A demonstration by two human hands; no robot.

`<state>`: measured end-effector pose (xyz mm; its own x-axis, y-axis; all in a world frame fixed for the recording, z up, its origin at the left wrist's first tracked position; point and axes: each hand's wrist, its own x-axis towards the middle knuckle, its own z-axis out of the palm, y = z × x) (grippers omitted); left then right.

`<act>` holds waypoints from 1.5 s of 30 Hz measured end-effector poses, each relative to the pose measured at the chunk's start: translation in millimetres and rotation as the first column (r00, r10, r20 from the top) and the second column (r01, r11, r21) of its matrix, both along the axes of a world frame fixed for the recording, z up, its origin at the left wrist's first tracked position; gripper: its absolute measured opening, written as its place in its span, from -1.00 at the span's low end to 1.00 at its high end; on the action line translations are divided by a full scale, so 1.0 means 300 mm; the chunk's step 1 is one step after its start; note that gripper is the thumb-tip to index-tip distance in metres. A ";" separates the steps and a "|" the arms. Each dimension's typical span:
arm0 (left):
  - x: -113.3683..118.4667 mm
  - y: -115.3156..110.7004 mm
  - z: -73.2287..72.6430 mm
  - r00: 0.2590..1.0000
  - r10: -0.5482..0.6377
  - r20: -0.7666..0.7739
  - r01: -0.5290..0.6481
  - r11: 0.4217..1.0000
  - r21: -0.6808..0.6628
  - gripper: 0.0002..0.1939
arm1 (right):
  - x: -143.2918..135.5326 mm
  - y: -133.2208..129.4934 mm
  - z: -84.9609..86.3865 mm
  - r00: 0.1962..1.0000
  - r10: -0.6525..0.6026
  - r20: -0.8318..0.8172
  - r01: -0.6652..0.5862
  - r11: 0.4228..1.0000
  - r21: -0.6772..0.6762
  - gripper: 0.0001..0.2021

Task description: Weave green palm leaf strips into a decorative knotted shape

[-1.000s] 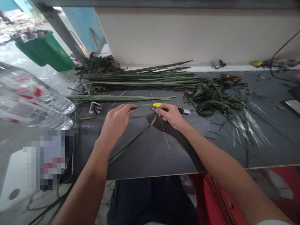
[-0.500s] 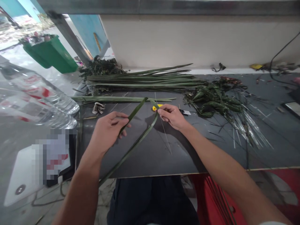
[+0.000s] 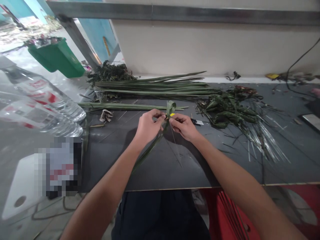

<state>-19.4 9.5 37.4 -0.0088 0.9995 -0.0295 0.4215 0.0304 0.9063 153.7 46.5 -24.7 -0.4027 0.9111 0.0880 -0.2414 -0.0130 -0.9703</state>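
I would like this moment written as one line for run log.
left hand: pinching leaf strip | right hand: pinching leaf strip | leaf strip: looped at both hands | yellow object: partly hidden behind right hand

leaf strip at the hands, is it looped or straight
Looped: the leaf strip curls round into a ring just above the left hand and right hand.
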 end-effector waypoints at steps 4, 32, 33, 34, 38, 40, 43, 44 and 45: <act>-0.006 -0.024 0.010 0.969 -0.025 -0.247 0.066 0.985 0.157 -0.77 | -0.007 0.002 -0.003 0.999 -0.044 0.009 0.044 0.999 -0.006 -0.61; -0.018 -0.017 -0.040 0.884 0.045 0.466 0.043 0.984 -0.175 -0.56 | -0.015 -0.007 0.016 0.996 -0.085 0.026 0.084 0.996 0.025 -0.59; -0.017 -0.025 -0.037 0.892 0.038 0.450 0.048 0.983 -0.177 -0.47 | -0.017 -0.008 0.017 0.996 -0.085 0.006 0.085 0.996 0.009 -0.59; -0.017 -0.034 -0.033 0.902 0.022 0.431 0.058 0.983 -0.173 -0.41 | -0.019 -0.009 0.018 0.997 -0.081 -0.012 0.081 0.997 -0.010 -0.59; -0.031 -0.071 -0.020 0.931 -0.054 0.360 0.116 0.982 -0.152 -0.26 | -0.021 -0.011 0.024 0.994 -0.080 -0.074 0.072 0.992 -0.101 -0.58; -0.045 -0.090 -0.016 0.941 -0.097 0.324 0.153 0.976 -0.152 -0.22 | -0.019 -0.007 0.024 0.988 -0.117 -0.100 0.102 0.985 -0.140 -0.58; -0.068 -0.113 -0.017 0.951 -0.162 0.263 0.216 0.957 -0.192 -0.22 | -0.013 0.002 0.021 0.979 -0.162 -0.127 0.137 0.973 -0.185 -0.58; -0.074 -0.117 -0.020 0.953 -0.176 0.245 0.230 0.950 -0.211 -0.24 | -0.012 0.004 0.020 0.978 -0.164 -0.132 0.137 0.971 -0.194 -0.58; -0.078 -0.118 -0.025 0.955 -0.183 0.231 0.236 0.945 -0.226 -0.27 | -0.011 0.005 0.020 0.977 -0.163 -0.136 0.134 0.971 -0.201 -0.57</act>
